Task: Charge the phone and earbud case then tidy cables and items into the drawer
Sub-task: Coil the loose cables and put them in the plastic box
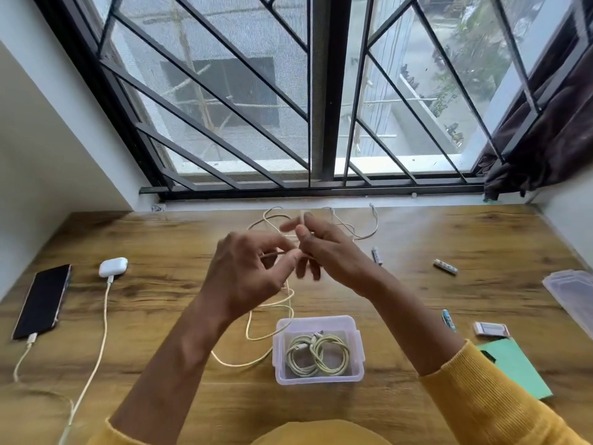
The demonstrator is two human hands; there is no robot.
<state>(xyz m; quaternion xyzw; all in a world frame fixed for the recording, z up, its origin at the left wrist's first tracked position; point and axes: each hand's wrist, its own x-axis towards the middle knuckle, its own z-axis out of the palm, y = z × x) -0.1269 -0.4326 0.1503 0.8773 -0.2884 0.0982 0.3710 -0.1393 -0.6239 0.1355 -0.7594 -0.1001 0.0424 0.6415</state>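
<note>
- Left hand (247, 268) is raised over the middle of the counter (167, 239), thumb and fingers pinching a pale loose cable (269, 322) that trails down toward the tub.
- Right hand (324, 248) meets it, fingers curled round the same cable with the end standing up past the fingertips; it looks like a coil is being wound.
- Charging seems done: the phone (41, 301) lies at the far left with a cable plugged into its near end, and the white earbud case (113, 267) just beside it also has a cable plugged in.
- Tidying is partly done, by my reading. The clear plastic tub (356, 374) in front of the person holds coiled cables (316, 354), at least two bundles.
- Left to do: the cable in hand, and another loose cable (362, 234) sprawled near the window.
- Small items are scattered at right: several batteries (445, 266), a small box (491, 329) and a green card (516, 364).
- A clear lid (574, 293) lies at the right edge, off the tub.
- No drawer is in view, so that step cannot be judged.
</note>
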